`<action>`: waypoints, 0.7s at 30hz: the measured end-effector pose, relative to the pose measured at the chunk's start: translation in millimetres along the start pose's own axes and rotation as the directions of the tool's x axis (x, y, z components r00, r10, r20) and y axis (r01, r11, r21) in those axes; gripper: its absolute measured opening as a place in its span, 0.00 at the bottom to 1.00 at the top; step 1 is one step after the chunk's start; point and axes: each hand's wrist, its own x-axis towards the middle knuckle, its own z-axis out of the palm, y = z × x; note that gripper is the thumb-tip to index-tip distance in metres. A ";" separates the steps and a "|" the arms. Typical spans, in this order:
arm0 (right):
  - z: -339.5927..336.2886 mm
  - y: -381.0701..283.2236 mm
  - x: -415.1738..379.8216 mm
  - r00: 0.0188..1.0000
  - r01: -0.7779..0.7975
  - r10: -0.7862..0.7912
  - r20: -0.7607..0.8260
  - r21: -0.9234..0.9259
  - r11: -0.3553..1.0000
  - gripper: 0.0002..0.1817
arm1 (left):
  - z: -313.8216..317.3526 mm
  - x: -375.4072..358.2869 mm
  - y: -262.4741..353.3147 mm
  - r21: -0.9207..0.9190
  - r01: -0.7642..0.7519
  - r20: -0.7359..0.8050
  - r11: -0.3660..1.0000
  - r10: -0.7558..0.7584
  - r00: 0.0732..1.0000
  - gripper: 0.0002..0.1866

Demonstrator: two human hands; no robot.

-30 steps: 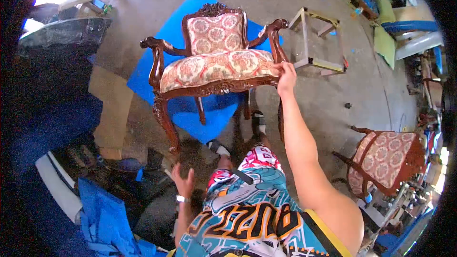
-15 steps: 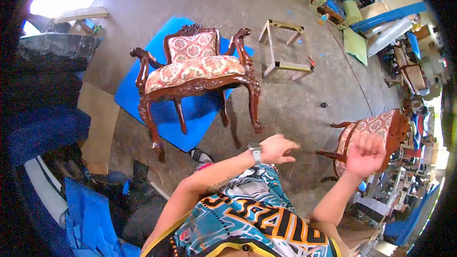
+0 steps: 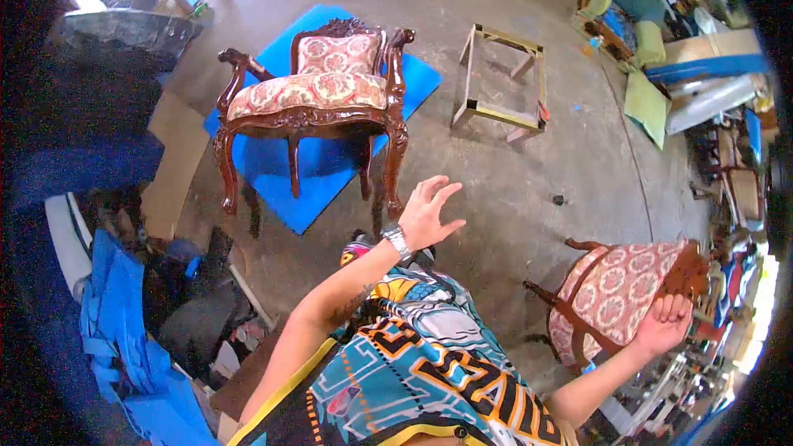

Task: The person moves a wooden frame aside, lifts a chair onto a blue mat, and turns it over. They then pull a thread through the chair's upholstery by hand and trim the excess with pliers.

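My left hand (image 3: 429, 213), with a metal watch on its wrist, is held out in front of me, fingers apart and empty. Behind it stands a carved dark wood armchair (image 3: 310, 99) with red and cream patterned upholstery, upright on a blue sheet (image 3: 310, 192). My right hand (image 3: 666, 322) is raised at the right with its fingers curled in; nothing shows in it. It overlaps the edge of a second chair (image 3: 615, 293) in the same fabric, which looks tipped over.
A bare wooden frame (image 3: 502, 83) stands on the floor beyond the blue sheet. Dark piled material and blue sheeting (image 3: 124, 322) lie at the left. Green cushions (image 3: 646, 107), boards and assorted furniture parts crowd the right side.
The view has shifted. My left hand has moved up and left, its fingers spreading toward the armchair's side. My right hand has moved lower and farther right.
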 end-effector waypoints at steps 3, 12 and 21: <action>-19.1 7.0 31.2 0.998 -0.039 0.037 -0.047 -0.044 0.998 0.15 | 6.6 11.6 -17.7 0.059 0.094 -0.001 0.994 -0.094 0.996 0.41; -5.7 5.3 81.6 0.878 -0.070 -0.123 -0.463 -0.377 0.923 0.23 | 50.4 106.3 -90.8 0.215 0.058 0.073 0.975 -0.076 0.994 0.49; -114.1 85.9 221.5 0.785 -0.410 0.022 -0.619 -0.492 0.768 0.10 | 76.7 133.5 -174.8 0.124 0.286 0.402 0.950 -0.312 0.861 0.16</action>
